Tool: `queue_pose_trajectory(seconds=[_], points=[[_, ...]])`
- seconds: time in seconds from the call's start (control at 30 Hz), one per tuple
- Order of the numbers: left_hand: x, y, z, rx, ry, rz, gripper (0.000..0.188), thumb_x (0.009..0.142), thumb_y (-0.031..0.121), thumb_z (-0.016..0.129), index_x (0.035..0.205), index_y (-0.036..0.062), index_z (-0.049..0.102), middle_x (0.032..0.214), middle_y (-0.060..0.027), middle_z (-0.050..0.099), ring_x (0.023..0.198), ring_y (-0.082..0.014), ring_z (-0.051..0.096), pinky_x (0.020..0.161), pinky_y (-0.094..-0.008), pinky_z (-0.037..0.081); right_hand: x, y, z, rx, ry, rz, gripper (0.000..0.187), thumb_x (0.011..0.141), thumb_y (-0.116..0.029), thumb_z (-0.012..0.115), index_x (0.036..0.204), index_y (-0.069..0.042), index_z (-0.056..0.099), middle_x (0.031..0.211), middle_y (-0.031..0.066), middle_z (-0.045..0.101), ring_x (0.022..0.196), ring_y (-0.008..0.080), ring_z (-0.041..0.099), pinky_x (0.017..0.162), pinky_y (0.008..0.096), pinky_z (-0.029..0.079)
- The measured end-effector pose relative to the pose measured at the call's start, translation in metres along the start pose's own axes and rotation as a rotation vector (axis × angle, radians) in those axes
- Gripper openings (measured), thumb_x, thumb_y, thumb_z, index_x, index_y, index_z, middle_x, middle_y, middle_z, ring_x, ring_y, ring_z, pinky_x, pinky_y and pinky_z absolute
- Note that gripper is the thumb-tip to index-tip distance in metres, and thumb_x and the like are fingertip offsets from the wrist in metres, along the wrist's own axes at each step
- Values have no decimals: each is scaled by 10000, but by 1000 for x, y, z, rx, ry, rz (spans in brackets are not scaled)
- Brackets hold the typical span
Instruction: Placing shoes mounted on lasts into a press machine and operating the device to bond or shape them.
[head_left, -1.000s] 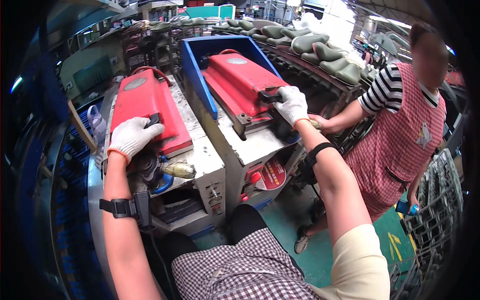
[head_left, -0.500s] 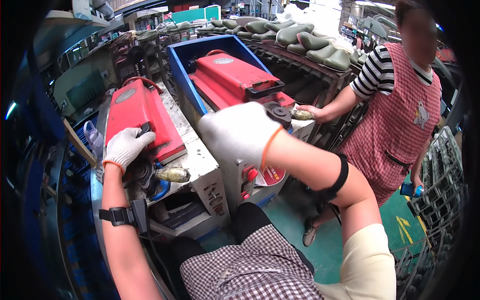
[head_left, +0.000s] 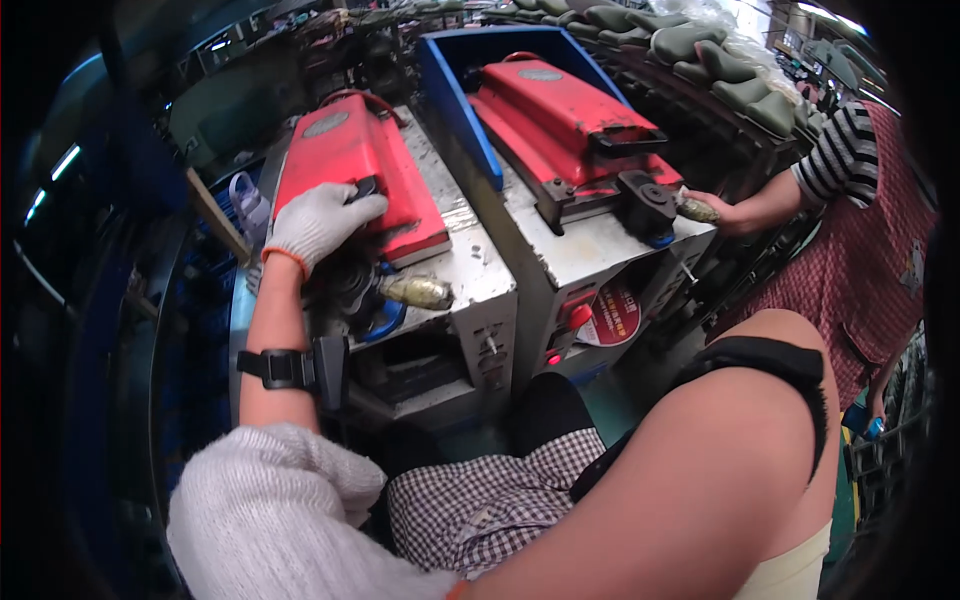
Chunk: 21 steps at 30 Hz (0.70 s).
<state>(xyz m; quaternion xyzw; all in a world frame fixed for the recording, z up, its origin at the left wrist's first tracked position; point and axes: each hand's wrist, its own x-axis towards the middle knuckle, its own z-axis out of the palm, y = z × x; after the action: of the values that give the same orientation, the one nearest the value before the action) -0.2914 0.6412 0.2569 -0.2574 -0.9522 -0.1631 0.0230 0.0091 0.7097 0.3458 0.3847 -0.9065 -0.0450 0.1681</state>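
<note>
Our gloved left hand (head_left: 318, 222) lay curled over the black handle (head_left: 365, 187) on the near red machine cover (head_left: 352, 178), gripping it; the cover sat atop the left grey press (head_left: 462, 272), its long axis running away from us and leaning slightly left, narrow end farthest. Our right hand (head_left: 290, 515), a white-gloved mass close under the camera at lower left, held nothing we could see, and whether it was clenched we could not tell. A co-worker's hand (head_left: 722, 212) held a small olive piece (head_left: 697, 210) beside the second red cover (head_left: 570, 108).
</note>
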Motion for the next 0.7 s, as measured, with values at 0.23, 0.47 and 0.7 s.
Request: queue_pose_trajectory(seconds=[0.23, 0.47, 0.7], points=[[0, 1, 0, 12, -28, -27, 631, 870, 689, 645, 998, 99, 827, 995, -182, 789, 961, -368, 753, 891, -420, 552, 4, 8, 1, 111, 19, -40, 348, 897, -272, 716, 1166, -52, 710, 919, 160, 755, 865, 347, 751, 664, 496, 585], [-1, -9, 4, 102, 65, 150, 524, 889, 616, 616, 1004, 149, 824, 1090, -161, 787, 1022, -388, 737, 890, -455, 562, 1, 87, 48, 232, 132, 307, 430, 911, -313, 720, 1258, -61, 690, 958, 166, 755, 944, 373, 755, 728, 501, 605], [-2, -4, -2, -4, 43, 52, 600, 870, 658, 651, 980, 91, 811, 1046, -212, 777, 1030, -403, 739, 931, -452, 553, -8, 141, 191, 1032, 89, 653, 646, 1084, -372, 593, 1662, -147, 415, 1375, 253, 698, 1233, 300, 716, 1083, 377, 525]])
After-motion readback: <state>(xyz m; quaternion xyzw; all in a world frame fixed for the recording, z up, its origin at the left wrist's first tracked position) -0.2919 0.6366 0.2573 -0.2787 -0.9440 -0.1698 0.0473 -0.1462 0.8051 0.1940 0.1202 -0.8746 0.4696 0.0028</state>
